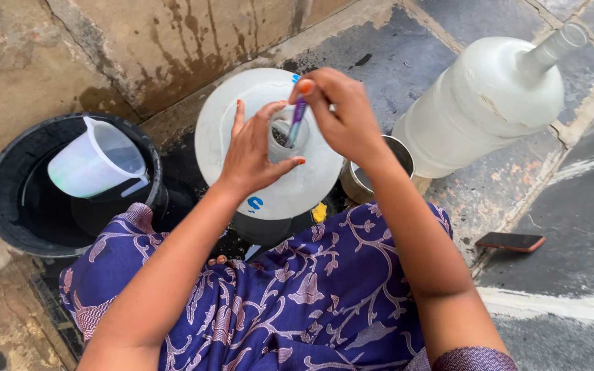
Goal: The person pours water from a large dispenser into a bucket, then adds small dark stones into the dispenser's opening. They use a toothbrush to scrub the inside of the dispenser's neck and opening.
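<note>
A large white plastic jug (pixel 242 117) stands upright in front of my knees, seen from above. My left hand (pixel 254 150) grips its narrow neck from the left. My right hand (pixel 338 110) pinches a thin purple and blue stick-like thing (pixel 298 118), perhaps a toothbrush, whose lower end is down inside the jug's mouth. Both arms reach forward over my lap, which is covered by a purple patterned cloth (pixel 297 288).
A black bucket (pixel 8 185) with water and a floating clear measuring jug (pixel 94 165) sits at the left. A second big white water bottle (pixel 482 103) lies on its side at the right, a steel cup (pixel 362 182) beside it. A phone (pixel 510 241) lies on the stone floor.
</note>
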